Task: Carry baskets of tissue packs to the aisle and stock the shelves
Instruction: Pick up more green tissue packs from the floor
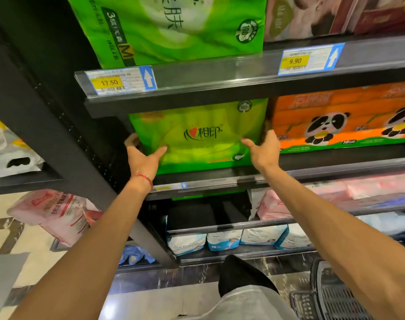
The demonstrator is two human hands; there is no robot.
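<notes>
Green plastic-wrapped tissue pack (pixel 196 139) sits on the black metal shelf (pixel 335 159), beside an orange panda-printed pack (pixel 335 125); left hand (pixel 143 160) and right hand (pixel 263 151) grip its sides, thumbs across the front, fingers wrapped behind.

Both bare arms reach forward and up, nearly straight, drawing slightly together toward the hands. The left hand (pixel 143 159) clasps the left edge of a green tissue pack (pixel 201 139), with the thumb laid across the front and the fingers wrapped out of sight round the side. A red string bracelet (pixel 143 179) circles that wrist. The right hand (pixel 265 150) mirrors it on the right edge, thumb pointing inward, fingers curled round the side.
</notes>
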